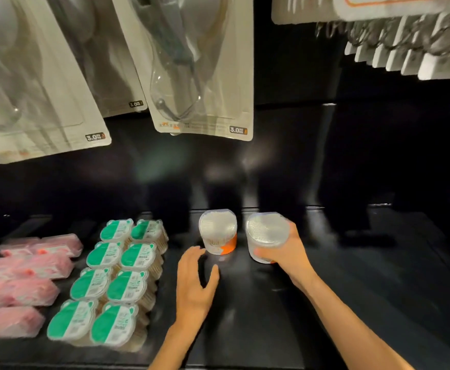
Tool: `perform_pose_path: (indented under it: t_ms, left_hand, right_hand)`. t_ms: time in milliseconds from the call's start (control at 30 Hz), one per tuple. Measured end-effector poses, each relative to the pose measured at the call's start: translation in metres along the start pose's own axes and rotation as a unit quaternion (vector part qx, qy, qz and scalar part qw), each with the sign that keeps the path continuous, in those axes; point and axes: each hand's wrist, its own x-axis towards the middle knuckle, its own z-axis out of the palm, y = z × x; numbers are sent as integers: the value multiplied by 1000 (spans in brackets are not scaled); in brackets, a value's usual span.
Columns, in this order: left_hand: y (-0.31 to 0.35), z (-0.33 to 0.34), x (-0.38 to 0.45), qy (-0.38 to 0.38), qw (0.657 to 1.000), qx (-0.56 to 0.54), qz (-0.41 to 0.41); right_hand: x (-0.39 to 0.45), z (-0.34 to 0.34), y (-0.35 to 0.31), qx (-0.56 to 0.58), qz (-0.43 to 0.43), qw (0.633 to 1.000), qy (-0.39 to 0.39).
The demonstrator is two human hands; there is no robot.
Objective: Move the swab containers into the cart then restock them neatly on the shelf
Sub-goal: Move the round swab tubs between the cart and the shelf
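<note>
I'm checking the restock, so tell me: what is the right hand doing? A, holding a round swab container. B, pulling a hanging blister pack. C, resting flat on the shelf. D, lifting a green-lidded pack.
A: the right hand has its fingers curled round the clear round swab container, next to the second swab container standing on the shelf.

bare shelf (351, 276) right of the swab containers (218, 233); green-lidded packs (117, 279) crowd left.
</note>
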Motion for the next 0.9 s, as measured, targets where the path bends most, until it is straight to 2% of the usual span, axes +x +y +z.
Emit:
perform_pose_path:
  t_ms: [67,133,200,267,433,567,667,800,900]
  left_hand:
    - [0,-2,0,-102,987,55,113]
    - [-2,-1,2,-181,949,122,226]
    - [-6,2,2,-233,904,172,314]
    - [-12,3,4,-268,871,195,363]
    - [-18,0,9,-290,833,223,416]
    - [-17,-2,11,-298,822,221,432]
    - [-18,-2,9,-302,816,236,433]
    - [-18,-3,7,-299,804,266,440]
    - [-16,-5,6,-292,805,262,445]
  right_hand:
    - [4,3,3,-4,4,1000,6]
    - [6,5,7,-8,5,1000,11]
    - [8,5,12,-27,3,1000,7]
    - [10,4,18,-41,14,999,15]
    - [4,3,30,-46,32,997,46]
    - [3,4,35,-69,32,997,29]
    - [-2,7,40,-89,73,991,72]
    - [-7,12,47,-161,46,977,134]
    - [-7,16,52,-158,43,973,161]
